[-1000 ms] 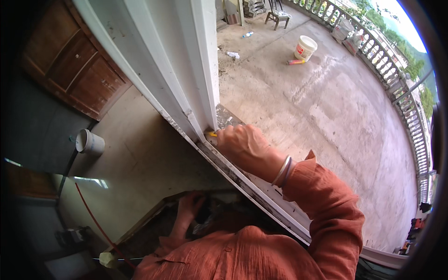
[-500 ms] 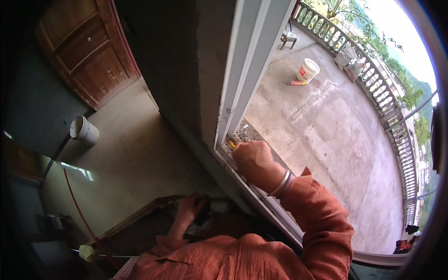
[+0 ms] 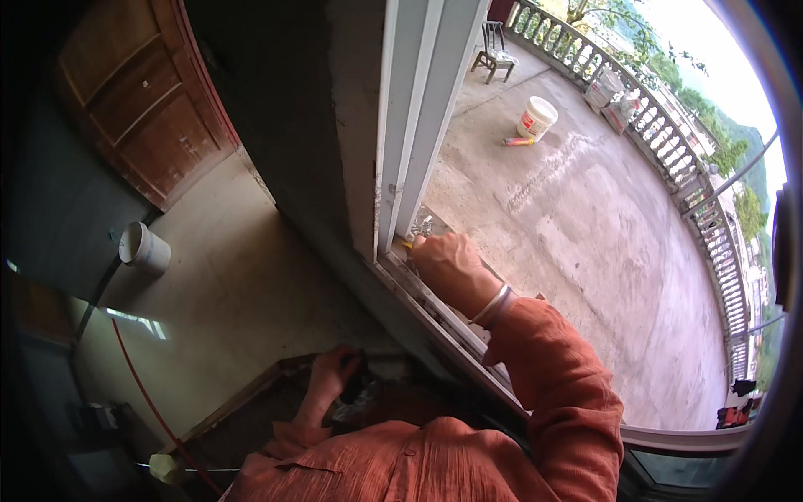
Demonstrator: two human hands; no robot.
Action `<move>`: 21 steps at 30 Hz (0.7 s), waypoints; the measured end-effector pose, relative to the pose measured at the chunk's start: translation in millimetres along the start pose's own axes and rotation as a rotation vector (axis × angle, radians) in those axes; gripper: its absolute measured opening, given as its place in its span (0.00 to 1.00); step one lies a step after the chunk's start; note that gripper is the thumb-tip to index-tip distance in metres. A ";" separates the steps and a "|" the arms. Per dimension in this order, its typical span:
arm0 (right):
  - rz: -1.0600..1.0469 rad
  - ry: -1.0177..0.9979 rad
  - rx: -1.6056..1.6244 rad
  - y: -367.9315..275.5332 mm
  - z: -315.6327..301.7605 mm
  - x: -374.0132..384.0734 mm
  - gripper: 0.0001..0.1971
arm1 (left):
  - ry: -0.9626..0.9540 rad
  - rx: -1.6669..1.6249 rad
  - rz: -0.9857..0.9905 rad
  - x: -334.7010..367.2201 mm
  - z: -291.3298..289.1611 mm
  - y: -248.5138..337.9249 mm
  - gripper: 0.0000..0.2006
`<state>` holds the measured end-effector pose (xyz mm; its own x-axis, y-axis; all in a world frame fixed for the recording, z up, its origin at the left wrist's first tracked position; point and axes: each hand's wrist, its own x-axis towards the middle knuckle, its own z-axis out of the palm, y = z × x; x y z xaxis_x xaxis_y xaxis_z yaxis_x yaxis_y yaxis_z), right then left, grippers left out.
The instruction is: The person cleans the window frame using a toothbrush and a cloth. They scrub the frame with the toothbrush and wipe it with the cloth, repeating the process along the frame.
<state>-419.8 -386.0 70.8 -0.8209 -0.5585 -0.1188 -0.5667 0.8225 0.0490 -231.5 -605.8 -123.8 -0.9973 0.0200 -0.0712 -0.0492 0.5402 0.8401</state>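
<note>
My right hand [image 3: 452,266] is closed in a fist low in the corner of the white window frame [image 3: 408,125]. Between its fingers shows the tip of a small yellow tool [image 3: 407,244]; the rest is hidden by the hand, so its kind is unclear. The tool points into the corner where the upright meets the bottom track [image 3: 435,299]. Down in shadow at the lower middle, my left hand [image 3: 329,375] curls its fingers against a dark object [image 3: 358,381] too dim to name. Grey-white debris [image 3: 427,224] lies beside the frame's corner, just past my right hand.
Outside are a white bucket [image 3: 536,119], a pink-and-yellow tube [image 3: 518,142], a small chair [image 3: 495,57] and a balustrade [image 3: 648,125]. Indoors stand another white bucket [image 3: 145,248] and a brown wooden door [image 3: 138,92]. A red hose or cord [image 3: 138,381] crosses the lower left.
The whole view has shifted slightly, moving the frame left in the picture. My right hand stays closed at the frame's corner with the yellow tool. My left hand keeps its place by the dark object.
</note>
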 end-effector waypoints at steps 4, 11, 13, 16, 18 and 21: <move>-0.106 -0.021 -0.174 -7.6 -1.5 -16.5 0.05 | -0.015 0.000 -0.042 -1.2 -0.8 -0.4 0.10; -0.009 -0.192 0.203 18.9 -6.2 -22.3 0.09 | 0.010 -0.023 -0.021 -2.7 -6.5 11.2 0.09; 0.060 -0.085 0.470 24.5 6.3 -31.4 0.11 | 0.015 -0.032 -0.001 -4.6 -2.3 2.1 0.09; 0.165 -0.179 0.741 17.0 -4.0 -31.4 0.14 | 0.013 0.021 -0.003 -3.9 -2.8 -2.2 0.10; 0.217 -0.200 0.802 16.8 -6.5 -30.3 0.15 | -0.011 0.017 -0.045 -0.6 -5.1 2.5 0.10; 0.219 -0.026 0.716 28.5 12.2 -32.6 0.18 | -0.036 0.026 -0.058 5.2 -3.6 1.6 0.10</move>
<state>-408.3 -343.1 64.0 -0.9028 -0.3786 -0.2041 -0.1990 0.7884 -0.5821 -237.0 -607.8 -120.9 -0.9901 0.0179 -0.1391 -0.1050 0.5626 0.8200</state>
